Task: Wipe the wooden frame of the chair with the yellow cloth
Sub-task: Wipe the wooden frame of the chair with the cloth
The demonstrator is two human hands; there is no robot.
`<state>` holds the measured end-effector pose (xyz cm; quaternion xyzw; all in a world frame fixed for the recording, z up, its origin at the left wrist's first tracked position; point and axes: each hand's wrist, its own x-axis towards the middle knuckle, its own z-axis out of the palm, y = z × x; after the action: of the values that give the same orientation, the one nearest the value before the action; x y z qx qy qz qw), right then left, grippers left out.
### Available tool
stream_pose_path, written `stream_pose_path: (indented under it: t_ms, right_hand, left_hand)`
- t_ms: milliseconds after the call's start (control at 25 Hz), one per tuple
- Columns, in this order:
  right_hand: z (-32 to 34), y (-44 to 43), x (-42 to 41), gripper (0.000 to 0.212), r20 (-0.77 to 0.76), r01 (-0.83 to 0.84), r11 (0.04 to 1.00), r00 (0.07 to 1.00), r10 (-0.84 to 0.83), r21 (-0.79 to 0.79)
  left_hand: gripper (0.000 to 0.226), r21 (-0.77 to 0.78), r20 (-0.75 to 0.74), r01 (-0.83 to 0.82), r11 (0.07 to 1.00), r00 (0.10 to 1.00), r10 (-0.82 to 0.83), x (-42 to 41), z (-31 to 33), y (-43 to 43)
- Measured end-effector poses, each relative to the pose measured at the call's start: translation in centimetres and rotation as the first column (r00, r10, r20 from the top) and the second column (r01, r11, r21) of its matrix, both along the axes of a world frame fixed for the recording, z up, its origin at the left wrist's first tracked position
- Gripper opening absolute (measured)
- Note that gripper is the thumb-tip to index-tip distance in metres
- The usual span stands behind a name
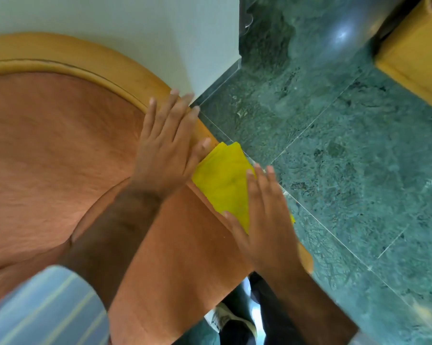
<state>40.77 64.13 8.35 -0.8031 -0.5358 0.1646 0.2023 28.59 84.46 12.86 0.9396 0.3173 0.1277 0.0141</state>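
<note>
The scene is evenly and fairly brightly lit, with soft shadows only. A round glare spot is seen on the polished green floor (341,36) at far right. Motion blur is visible on both hands and on the striped sleeve (43,310) at near left. Straight lines are bent by wide-angle distortion towards the edges

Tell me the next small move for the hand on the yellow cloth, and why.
Probably slide the right hand, pressing the yellow cloth flat, up along the wooden frame toward the left hand. The cloth lies draped over the frame's rail just below the left hand, which rests flat on the wood, and the long curved stretch beyond is uncovered.
</note>
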Motion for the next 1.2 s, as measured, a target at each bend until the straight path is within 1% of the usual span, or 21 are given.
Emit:
stream_pose_path:
  t_ms: [40, 80, 120, 160, 200, 240, 360, 440, 520, 560, 680, 720, 840, 920, 1000, 1080, 1120, 1200]
  right_hand:
    - [-0.4, 1.2, -0.9, 0.084, 0.030, -0.030, 0.998, 0.999, 0.031, -0.049]
    - [-1.0, 2.2, -1.6, 0.086, 0.075, -0.045, 0.995, 0.996, 0.052, -0.092]
    - [-1.5, 2.9, -2.1, 0.086, 0.125, -0.044, 0.992, 0.990, 0.059, -0.116]
    - [-2.2, 3.6, -2.4, 0.086, 0.167, -0.034, 0.993, 0.984, 0.053, -0.112]
    - [-2.6, 4.5, -2.6, 0.085, 0.200, -0.022, 0.997, 0.979, 0.038, -0.080]
    - [-3.0, 5.7, -2.8, 0.085, 0.221, -0.014, 1.000, 0.975, 0.020, -0.028]
    - [-3.3, 9.8, -2.8, 0.084, 0.239, -0.034, 0.992, 0.971, 0.004, 0.122]
    - [-3.5, 10.5, -2.3, 0.084, 0.259, -0.086, 0.986, 0.965, 0.046, 0.142]
    - [-3.7, 8.0, -1.5, 0.083, 0.281, -0.123, 0.987, 0.955, 0.089, 0.105]
    - [-3.8, 6.0, -1.0, 0.082, 0.291, -0.133, 0.989, 0.950, 0.110, 0.060]
    - [-3.8, -1.5, 0.5, 0.081, 0.309, -0.170, 0.975, 0.928, 0.207, -0.143]
    - [-3.7, -4.3, 0.9, 0.081, 0.312, -0.172, 0.967, 0.923, 0.225, -0.188]
    - [-3.9, -10.8, 1.8, 0.082, 0.316, -0.183, 0.956, 0.915, 0.251, -0.229]
    - [-4.1, -12.0, 1.5, 0.082, 0.319, -0.160, 0.955, 0.918, 0.237, -0.249]
    - [-3.9, -10.1, 0.3, 0.079, 0.326, -0.107, 0.959, 0.925, 0.193, -0.263]
    - [-3.6, -5.0, -1.2, 0.079, 0.325, -0.058, 0.968, 0.936, 0.138, -0.243]
    - [-3.3, -1.6, -1.9, 0.081, 0.310, -0.032, 0.978, 0.946, 0.096, -0.206]
    - [-2.6, 5.7, -3.5, 0.080, 0.249, 0.030, 0.997, 0.968, -0.010, -0.076]
  left_hand:
    - [0.068, 0.017, -0.134, 0.103, 0.994, 0.986, -0.100, 0.1, 0.2, 1.5]
    - [0.076, 0.016, -0.270, 0.207, 0.978, 0.943, -0.195, 0.0, 0.2, 2.6]
    - [0.081, 0.011, -0.378, 0.290, 0.957, 0.887, -0.265, -0.3, 0.1, 3.2]
    - [0.083, 0.010, -0.431, 0.345, 0.938, 0.848, -0.308, -0.6, -0.1, 3.8]
    - [0.083, 0.011, -0.432, 0.370, 0.929, 0.840, -0.329, -0.7, -0.3, 4.1]
    - [0.083, -0.002, -0.400, 0.369, 0.930, 0.852, -0.339, -0.8, -0.3, 4.4]
    - [0.086, -0.085, -0.295, 0.313, 0.946, 0.899, -0.324, -0.8, -0.2, 5.0]
    - [0.088, -0.073, -0.308, 0.322, 0.944, 0.893, -0.329, -0.8, 0.0, 5.6]
    - [0.091, -0.023, -0.339, 0.347, 0.938, 0.879, -0.334, -1.1, 0.0, 5.8]
    - [0.092, -0.007, -0.346, 0.356, 0.935, 0.876, -0.336, -1.2, -0.1, 5.9]
    - [0.095, 0.000, -0.354, 0.361, 0.933, 0.872, -0.338, -1.1, -0.3, 5.8]
    - [0.096, 0.009, -0.349, 0.361, 0.932, 0.875, -0.336, -1.1, -0.4, 5.8]
    - [0.097, 0.035, -0.350, 0.370, 0.929, 0.875, -0.335, -1.3, -0.6, 5.8]
    - [0.098, 0.043, -0.353, 0.372, 0.927, 0.874, -0.334, -1.3, -0.6, 5.8]
    - [0.099, 0.043, -0.355, 0.369, 0.929, 0.874, -0.331, -1.2, -0.6, 5.8]
    - [0.100, 0.045, -0.352, 0.369, 0.928, 0.876, -0.331, -1.1, -0.7, 5.8]
    - [0.100, 0.045, -0.353, 0.369, 0.928, 0.875, -0.331, -1.1, -0.7, 5.8]
    - [0.100, 0.043, -0.357, 0.366, 0.930, 0.875, -0.328, -1.3, -0.7, 5.7]
